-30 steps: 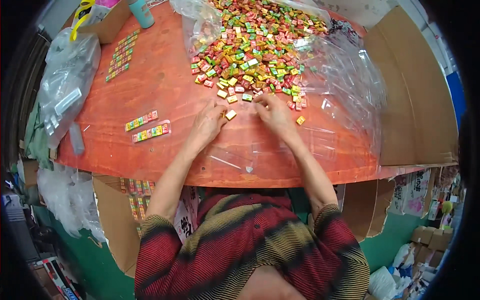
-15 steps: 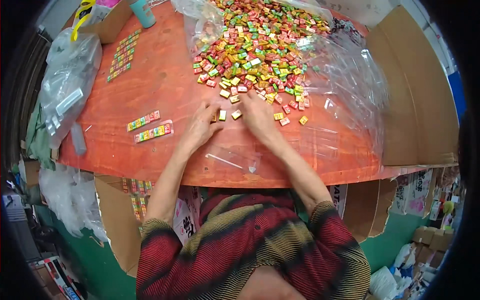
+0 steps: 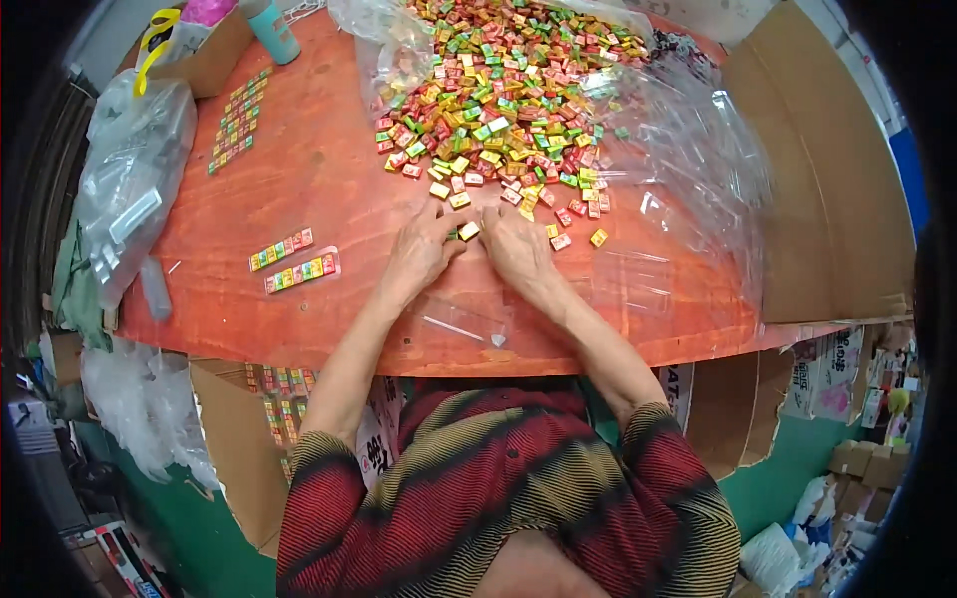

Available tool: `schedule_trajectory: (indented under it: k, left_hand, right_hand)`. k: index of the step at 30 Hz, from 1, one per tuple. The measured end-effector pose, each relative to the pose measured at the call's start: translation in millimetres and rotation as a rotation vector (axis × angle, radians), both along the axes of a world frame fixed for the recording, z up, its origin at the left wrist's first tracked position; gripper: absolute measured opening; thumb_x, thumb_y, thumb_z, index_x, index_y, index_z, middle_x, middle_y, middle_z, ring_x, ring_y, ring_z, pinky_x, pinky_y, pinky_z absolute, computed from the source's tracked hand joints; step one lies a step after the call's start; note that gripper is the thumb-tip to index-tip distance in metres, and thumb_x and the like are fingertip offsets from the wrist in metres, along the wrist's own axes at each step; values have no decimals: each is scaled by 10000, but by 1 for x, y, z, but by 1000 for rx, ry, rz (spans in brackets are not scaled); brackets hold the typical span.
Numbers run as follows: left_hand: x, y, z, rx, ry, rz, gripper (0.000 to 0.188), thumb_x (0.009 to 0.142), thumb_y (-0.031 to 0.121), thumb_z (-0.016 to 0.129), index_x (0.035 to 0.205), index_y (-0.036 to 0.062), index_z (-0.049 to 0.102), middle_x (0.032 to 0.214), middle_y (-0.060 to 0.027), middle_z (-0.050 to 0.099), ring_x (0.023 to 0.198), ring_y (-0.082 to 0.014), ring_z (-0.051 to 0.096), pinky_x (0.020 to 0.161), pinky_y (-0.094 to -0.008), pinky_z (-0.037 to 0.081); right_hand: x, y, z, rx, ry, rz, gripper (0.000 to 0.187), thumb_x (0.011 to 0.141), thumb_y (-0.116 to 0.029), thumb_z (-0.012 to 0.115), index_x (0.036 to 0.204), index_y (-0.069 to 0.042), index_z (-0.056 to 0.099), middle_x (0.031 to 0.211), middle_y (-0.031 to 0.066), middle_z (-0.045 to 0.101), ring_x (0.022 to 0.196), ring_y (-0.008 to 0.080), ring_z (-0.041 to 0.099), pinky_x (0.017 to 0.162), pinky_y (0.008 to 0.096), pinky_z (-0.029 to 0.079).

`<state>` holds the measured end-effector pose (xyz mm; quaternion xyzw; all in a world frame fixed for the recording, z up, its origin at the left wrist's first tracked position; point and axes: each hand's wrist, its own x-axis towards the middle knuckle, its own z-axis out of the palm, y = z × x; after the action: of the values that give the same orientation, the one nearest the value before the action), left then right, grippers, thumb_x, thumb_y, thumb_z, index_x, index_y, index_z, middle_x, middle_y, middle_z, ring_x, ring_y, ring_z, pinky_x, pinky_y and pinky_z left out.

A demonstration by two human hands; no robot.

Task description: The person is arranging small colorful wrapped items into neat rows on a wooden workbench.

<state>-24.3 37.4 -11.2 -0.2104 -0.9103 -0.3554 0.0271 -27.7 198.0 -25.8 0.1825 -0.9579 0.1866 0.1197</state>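
My left hand [image 3: 421, 244] and my right hand [image 3: 515, 242] face each other at the middle of the table, fingers curled. Between their fingertips sits a small yellow box [image 3: 469, 230], with the edge of another showing beside my left fingers. The fingers partly hide what they grip. Just beyond lies a big heap of small red, yellow and green boxes [image 3: 508, 125]. Nearer me, a clear plastic sleeve [image 3: 459, 324] lies flat. To the left rest two filled rows, an upper row of boxes [image 3: 281, 249] and a lower clear pack [image 3: 301, 273].
More rows of boxes [image 3: 237, 120] lie at the far left, near a turquoise bottle [image 3: 271, 32] and a plastic bag [image 3: 140, 169]. Clear plastic sheeting [image 3: 688, 169] and a tall cardboard flap [image 3: 817, 189] stand right. An open carton [image 3: 234, 439] holding packs is below the table edge.
My hands have come closer together. The loose boxes that stood apart between them are now gathered at the fingertips. The view has shifted slightly.
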Motion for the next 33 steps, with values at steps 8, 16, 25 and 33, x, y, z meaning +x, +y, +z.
schedule_trajectory:
  k: [8, 16, 25, 33]
  left_hand:
    - [6, 0, -2, -18, -39, -33, 282, 720, 61, 636, 990, 31, 561, 868, -131, 533, 822, -322, 547, 721, -387, 435]
    - [7, 0, -1, -27, -15, -5, 372, 741, 77, 592, 1107, 52, 528, 873, -152, 537, 850, -325, 549, 747, -389, 441]
    - [7, 0, 1, -45, -85, -24, 447, 750, 99, 622, 1182, 160, 526, 914, -133, 511, 866, -310, 529, 755, -380, 440]
    - [10, 21, -8, -123, 31, 114, 393, 708, 184, 696, 1087, 157, 599, 857, -109, 493, 795, -278, 548, 661, -391, 453]
  right_hand:
    - [11, -7, 2, 11, -101, -48, 267, 733, -177, 630, 876, 26, 531, 777, 200, 573, 641, 341, 601, 512, 405, 491]
    - [4, -2, -3, -129, -64, 55, 159, 765, -104, 523, 861, 22, 537, 777, 196, 555, 663, 341, 591, 522, 421, 478]
    - [-19, 22, 11, 14, -58, -73, 152, 767, -109, 536, 902, -40, 554, 823, 167, 550, 706, 335, 592, 566, 435, 473]
    - [-7, 16, -3, -36, -51, 1, 99, 771, -99, 525, 819, -20, 561, 800, 154, 544, 704, 312, 585, 585, 410, 468]
